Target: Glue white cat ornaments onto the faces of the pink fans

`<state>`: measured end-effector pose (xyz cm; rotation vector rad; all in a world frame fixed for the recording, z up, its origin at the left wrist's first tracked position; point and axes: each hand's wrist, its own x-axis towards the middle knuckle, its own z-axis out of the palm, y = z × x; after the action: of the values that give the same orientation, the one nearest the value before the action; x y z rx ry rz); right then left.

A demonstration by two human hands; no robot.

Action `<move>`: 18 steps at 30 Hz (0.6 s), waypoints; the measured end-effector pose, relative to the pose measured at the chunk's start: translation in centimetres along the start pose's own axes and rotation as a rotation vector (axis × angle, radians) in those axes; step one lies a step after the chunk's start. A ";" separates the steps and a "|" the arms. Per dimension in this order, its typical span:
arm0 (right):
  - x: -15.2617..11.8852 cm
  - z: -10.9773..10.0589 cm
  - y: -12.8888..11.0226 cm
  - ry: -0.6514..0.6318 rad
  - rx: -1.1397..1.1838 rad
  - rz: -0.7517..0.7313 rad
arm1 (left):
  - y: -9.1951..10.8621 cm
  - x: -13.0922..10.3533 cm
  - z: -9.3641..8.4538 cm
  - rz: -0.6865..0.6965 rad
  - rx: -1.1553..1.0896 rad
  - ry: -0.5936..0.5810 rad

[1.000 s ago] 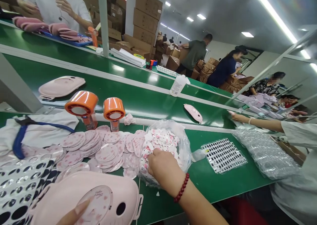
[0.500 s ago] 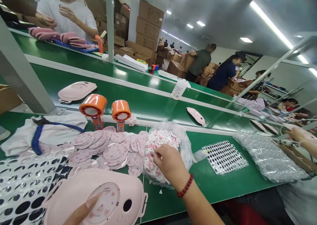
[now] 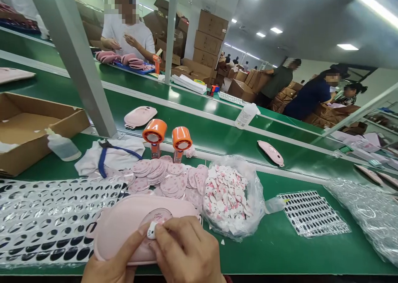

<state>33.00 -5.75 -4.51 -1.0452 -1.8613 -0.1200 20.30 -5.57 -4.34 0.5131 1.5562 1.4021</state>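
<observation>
A pink oval plastic case (image 3: 124,223) with a round printed disc (image 3: 162,213) set in its face is gripped by my left hand (image 3: 116,260), fingers under the near edge. My right hand (image 3: 191,250) pinches a small white cat-face piece (image 3: 151,231) over the disc. My left thumb touches that piece too. To the right, an open plastic bag (image 3: 256,191) holds many more white and pink cat-face pieces (image 3: 226,193). Behind the case lie piles of round pink printed discs (image 3: 172,185).
Sheets of black oval stickers (image 3: 56,216) lie left, another sheet (image 3: 314,212) right. Blue-handled pliers (image 3: 102,160) rest on a white cloth near a squeeze bottle (image 3: 64,146) and cardboard box (image 3: 74,123). Two orange fans (image 3: 154,133) stand behind. A co-worker (image 3: 129,30) sits across.
My right hand has come from the bag to the case with a cat-face piece. My left thumb has shifted from the disc to that piece. The view has swung left.
</observation>
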 end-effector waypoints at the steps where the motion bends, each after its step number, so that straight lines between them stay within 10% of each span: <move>1: 0.2 -0.2 0.2 -0.006 0.027 0.010 | 0.3 -0.1 0.2 -0.031 -0.067 0.001; 12: -0.5 0.0 0.2 -0.143 0.021 -0.069 | -0.4 -0.2 -0.4 -0.294 -0.376 -0.054; 18: 0.0 -1.1 2.3 -0.214 0.347 0.524 | -0.2 -0.2 -0.7 -0.296 -0.378 -0.105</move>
<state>35.38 -4.88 -4.73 -1.2910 -1.6493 0.6209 19.86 -6.11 -4.56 0.1188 1.1884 1.3694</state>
